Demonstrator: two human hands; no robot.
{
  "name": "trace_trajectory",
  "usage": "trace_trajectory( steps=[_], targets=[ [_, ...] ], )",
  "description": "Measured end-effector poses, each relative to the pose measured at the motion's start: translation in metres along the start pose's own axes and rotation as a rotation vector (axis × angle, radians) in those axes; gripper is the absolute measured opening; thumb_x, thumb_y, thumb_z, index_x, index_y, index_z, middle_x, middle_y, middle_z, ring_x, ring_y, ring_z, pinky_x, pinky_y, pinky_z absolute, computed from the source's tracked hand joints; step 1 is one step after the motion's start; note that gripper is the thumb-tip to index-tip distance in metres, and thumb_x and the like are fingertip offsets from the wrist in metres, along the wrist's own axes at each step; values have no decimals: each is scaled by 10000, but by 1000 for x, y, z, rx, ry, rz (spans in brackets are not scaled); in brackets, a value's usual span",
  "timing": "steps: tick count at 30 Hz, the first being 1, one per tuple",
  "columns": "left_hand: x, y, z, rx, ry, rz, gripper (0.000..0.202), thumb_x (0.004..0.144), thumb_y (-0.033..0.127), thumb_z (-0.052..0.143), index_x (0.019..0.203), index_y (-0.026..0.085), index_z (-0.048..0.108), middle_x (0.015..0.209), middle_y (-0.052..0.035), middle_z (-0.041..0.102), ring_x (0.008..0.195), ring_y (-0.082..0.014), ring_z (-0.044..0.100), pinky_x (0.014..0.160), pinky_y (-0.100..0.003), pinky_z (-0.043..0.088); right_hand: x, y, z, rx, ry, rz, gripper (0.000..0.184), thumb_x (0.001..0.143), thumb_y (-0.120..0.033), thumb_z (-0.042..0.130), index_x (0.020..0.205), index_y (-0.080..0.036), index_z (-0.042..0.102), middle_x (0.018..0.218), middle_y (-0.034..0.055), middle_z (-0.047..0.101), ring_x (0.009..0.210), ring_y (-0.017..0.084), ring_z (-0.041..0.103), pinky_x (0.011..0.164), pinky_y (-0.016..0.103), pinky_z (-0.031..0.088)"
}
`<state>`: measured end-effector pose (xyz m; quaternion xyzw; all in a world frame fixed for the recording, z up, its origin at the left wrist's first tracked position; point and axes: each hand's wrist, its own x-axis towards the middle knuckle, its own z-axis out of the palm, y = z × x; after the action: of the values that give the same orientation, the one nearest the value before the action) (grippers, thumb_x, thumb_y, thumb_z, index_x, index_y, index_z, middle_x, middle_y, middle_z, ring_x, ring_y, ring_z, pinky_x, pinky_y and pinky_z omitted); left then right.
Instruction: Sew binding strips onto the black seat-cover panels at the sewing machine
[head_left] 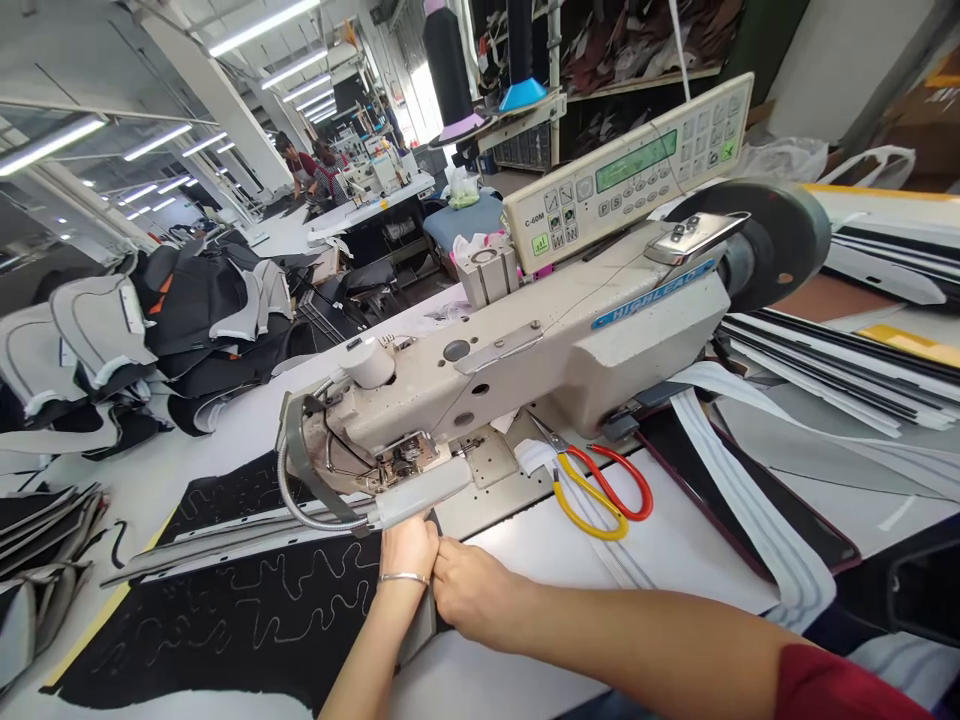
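My left hand (406,548), with a thin bracelet at the wrist, rests on a black fabric piece with wavy stitching (247,610) just in front of the sewing machine head (465,400); its fingers are hidden under the machine. My right hand (469,590) lies beside it, touching the left hand, with its fingers curled at the fabric's edge. A grey strip (247,535) runs leftward along the fabric from under the needle area.
Scissors with red and yellow handles (596,485) lie on the table right of the needle plate. A control panel (630,175) sits atop the machine. Stacked grey and black pieces (150,340) are piled left. White strips (750,500) trail right. People work at far tables.
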<state>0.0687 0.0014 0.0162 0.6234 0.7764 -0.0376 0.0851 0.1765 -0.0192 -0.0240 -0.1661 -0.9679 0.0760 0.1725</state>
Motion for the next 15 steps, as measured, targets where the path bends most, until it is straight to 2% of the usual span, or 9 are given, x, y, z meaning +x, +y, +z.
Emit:
trace_trajectory(
  steps=[3, 7, 11, 15],
  targets=[
    [2, 2, -3, 42, -91, -42, 360, 735, 112, 392, 1014, 151, 618, 1014, -103, 639, 969, -204, 569, 882, -285, 397, 0, -1, 3, -16, 38, -4, 143, 711, -157, 626, 820, -69, 651, 839, 132, 605, 894, 238, 503, 813, 355, 438],
    [2, 4, -3, 52, -125, -79, 368, 736, 109, 383, 1024, 118, 613, 1062, -133, 616, 1030, -228, 539, 923, -310, 372, 0, -1, 17, -29, 71, -22, 121, 706, -182, 638, 770, -79, 650, 806, 134, 609, 921, 247, 495, 820, 364, 439],
    [1, 0, 3, 45, -76, -48, 439, 735, 103, 376, 1133, 150, 555, 1090, -114, 604, 1070, -235, 510, 949, -331, 358, -1, 0, 29, -49, 107, -28, 150, 725, -179, 614, 824, -71, 645, 802, 124, 610, 902, 234, 501, 850, 354, 428],
    [0, -5, 9, 42, -21, -3, 451, 723, 82, 370, 1120, 162, 569, 1098, -99, 602, 1071, -226, 510, 969, -333, 348, -1, 0, 27, -72, 124, -23, 234, 719, -191, 612, 911, -59, 635, 836, 128, 610, 918, 237, 498, 881, 354, 411]
  ],
)
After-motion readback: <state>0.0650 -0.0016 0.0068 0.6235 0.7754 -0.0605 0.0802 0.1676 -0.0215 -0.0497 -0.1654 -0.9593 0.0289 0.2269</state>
